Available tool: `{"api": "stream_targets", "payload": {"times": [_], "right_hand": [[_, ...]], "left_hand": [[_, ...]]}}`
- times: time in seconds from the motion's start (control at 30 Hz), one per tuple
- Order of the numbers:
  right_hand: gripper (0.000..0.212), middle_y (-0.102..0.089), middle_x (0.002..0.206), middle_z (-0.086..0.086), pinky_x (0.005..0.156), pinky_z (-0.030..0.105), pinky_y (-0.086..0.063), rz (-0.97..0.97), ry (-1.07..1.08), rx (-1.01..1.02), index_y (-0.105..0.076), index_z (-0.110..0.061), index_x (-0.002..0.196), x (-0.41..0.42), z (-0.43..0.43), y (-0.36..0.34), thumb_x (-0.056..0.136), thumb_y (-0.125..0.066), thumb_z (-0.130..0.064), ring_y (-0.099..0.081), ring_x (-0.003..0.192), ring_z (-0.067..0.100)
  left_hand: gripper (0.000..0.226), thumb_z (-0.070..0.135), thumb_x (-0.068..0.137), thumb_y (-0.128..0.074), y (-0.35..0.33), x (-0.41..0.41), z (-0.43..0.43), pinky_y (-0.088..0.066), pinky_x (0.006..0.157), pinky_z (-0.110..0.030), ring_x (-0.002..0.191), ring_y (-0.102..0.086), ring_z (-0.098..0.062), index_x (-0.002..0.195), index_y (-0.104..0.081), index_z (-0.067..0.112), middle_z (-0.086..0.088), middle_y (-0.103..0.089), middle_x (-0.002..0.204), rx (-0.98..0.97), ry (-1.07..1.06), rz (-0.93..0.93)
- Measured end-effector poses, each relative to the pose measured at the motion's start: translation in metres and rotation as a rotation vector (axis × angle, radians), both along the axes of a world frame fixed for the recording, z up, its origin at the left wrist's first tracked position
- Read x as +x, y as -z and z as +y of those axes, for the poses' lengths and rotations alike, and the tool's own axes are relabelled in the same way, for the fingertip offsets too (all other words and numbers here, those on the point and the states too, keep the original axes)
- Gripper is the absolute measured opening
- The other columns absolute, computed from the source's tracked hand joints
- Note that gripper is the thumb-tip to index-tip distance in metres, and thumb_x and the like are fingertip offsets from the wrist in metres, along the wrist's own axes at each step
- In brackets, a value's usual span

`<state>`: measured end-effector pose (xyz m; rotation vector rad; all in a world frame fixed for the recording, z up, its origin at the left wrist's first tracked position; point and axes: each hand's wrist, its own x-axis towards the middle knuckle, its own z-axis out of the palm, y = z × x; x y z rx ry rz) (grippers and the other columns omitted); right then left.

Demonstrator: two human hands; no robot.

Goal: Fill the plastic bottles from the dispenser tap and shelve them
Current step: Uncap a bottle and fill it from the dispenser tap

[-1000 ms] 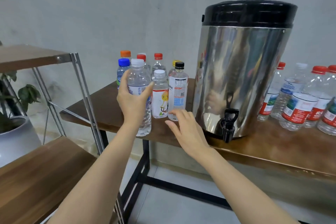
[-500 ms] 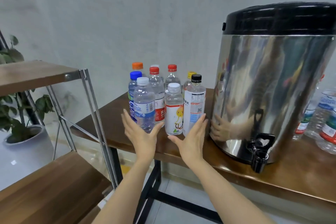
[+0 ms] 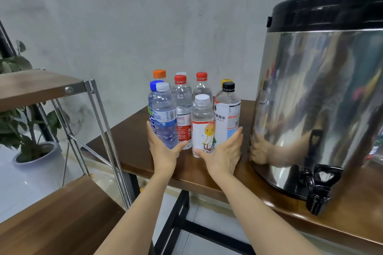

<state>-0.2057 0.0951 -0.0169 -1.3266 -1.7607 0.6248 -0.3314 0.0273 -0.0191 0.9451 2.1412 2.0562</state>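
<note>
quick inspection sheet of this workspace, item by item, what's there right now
surface: brown wooden table, carrying bottles and dispenser
job's things: capped plastic bottles upright in a cluster, left of the steel dispenser; black tap at its base
clutter: nothing seen
grippers: left hand open, against the blue-label bottle; right hand open, against the black-capped bottle
cables: nothing seen
surroundings: metal-framed wooden shelf rack at left, potted plant behind it, grey wall
</note>
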Motion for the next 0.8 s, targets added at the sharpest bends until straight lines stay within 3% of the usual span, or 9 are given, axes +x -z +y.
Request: {"api": "stream_targets", "payload": {"times": [0.17,0.67,0.8], "right_hand": [[0.156,-0.004,0.160,0.021,0.118,0.052,-0.015,-0.058,0.031,-0.016,0.017,-0.008,0.152,-0.009,0.003,-0.001,0.049,-0.087,-0.062,-0.013,0.148,0.035],[0.153,-0.007,0.160,0.020,0.117,0.057,-0.008,-0.143,0.045,-0.067,0.023,-0.012,0.149,-0.032,0.016,-0.005,0.053,-0.079,-0.072,-0.017,0.146,0.037],[0.147,-0.009,0.160,0.019,0.119,0.055,-0.008,-0.163,0.011,-0.073,0.025,-0.013,0.149,-0.028,0.016,-0.005,0.060,-0.080,-0.068,-0.017,0.147,0.037]], "left_hand": [[0.121,0.025,0.065,-0.093,0.001,-0.010,0.011,-0.035,0.117,-0.047,0.142,-0.038,-0.020,0.156,-0.014,0.025,0.000,-0.036,0.155,-0.008,-0.019,-0.001],[0.116,0.025,0.065,-0.093,0.003,-0.027,0.033,-0.037,0.112,-0.040,0.139,-0.040,-0.019,0.155,-0.019,0.023,0.000,-0.037,0.153,-0.006,-0.042,-0.006],[0.116,0.024,0.065,-0.093,0.002,-0.025,0.031,-0.038,0.112,-0.041,0.139,-0.041,-0.019,0.155,-0.019,0.022,-0.001,-0.038,0.152,-0.017,-0.054,0.001]]}}
